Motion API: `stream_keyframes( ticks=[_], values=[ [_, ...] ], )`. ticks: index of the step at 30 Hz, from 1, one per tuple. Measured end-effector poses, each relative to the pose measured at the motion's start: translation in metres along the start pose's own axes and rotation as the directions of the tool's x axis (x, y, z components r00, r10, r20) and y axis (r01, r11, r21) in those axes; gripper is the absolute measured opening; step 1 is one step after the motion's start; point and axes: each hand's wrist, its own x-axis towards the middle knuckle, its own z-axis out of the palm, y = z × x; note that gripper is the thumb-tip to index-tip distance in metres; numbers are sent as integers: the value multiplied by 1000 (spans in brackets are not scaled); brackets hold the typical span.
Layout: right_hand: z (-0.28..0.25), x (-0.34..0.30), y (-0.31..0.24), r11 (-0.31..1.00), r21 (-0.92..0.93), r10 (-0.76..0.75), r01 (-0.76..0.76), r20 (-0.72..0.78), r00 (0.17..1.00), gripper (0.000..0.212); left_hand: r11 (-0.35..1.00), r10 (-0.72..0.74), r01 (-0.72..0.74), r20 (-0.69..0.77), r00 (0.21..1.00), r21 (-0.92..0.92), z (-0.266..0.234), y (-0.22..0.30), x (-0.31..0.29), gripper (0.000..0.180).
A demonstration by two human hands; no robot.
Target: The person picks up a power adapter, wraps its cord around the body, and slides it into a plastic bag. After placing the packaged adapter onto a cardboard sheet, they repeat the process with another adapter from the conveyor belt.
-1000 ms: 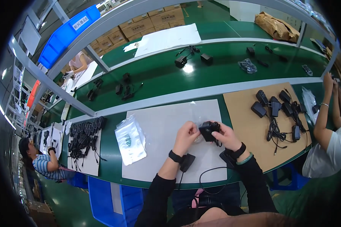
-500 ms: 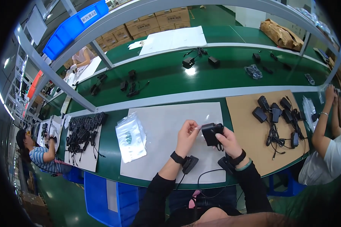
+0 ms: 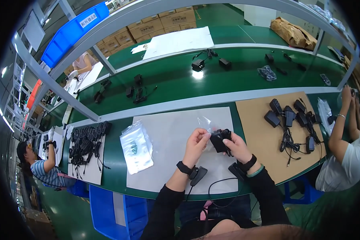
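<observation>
Over the pale sheet [image 3: 170, 122], my right hand [image 3: 239, 148] grips a black power adapter [image 3: 218, 143] with its cord bundled against it. My left hand [image 3: 195, 147] pinches a clear plastic bag [image 3: 205, 122], whose thin film stands up above the fingers. The bag and the adapter meet between my hands; how far the adapter sits inside the film I cannot tell. Left of my hands lies a stack of clear bags [image 3: 137, 148] with green print.
On the brown cardboard [image 3: 252, 120] at right lie several adapters [image 3: 289, 116] with cords. A dense group of black adapters [image 3: 88, 140] covers a board at left. More adapters rest on the green conveyor [image 3: 168, 80]. Co-workers sit on both sides; a blue bin [image 3: 108, 208] stands below the table.
The clear bag now shows spread upward above my left hand. The adapter has tilted and shifted slightly left, towards the bag. At left, the co-worker's raised hand has moved up.
</observation>
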Motion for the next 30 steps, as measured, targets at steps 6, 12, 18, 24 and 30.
stream_keyframes(
  ticks=[6, 12, 18, 24, 30],
  values=[
    [-15, 0, -10, 933, 355, -33, -67, 269, 962, 38, 1000, -2, 1, 88, 996, 13, 3, -4, -2, 5],
    [-12, 4, 8, 997, -65, 43, -42, 8, 999, 44, 995, 60, -60, 5, 998, -86, 1, -10, 0, 5],
    [-6, 10, 20, 408, -864, -507, 295, 55, 860, 46, 963, 210, -204, -16, 978, 175, 15, -23, 2, 7],
    [-9, 9, 9, 693, -713, -333, 104, -188, 924, 51, 560, 446, -448, 202, 872, 697, 19, -12, 0, 13],
    [-3, 10, 8, 789, -594, -260, 158, -89, 962, 52, 596, 479, -433, 133, 868, 677, 22, -12, -1, 12]
  ],
)
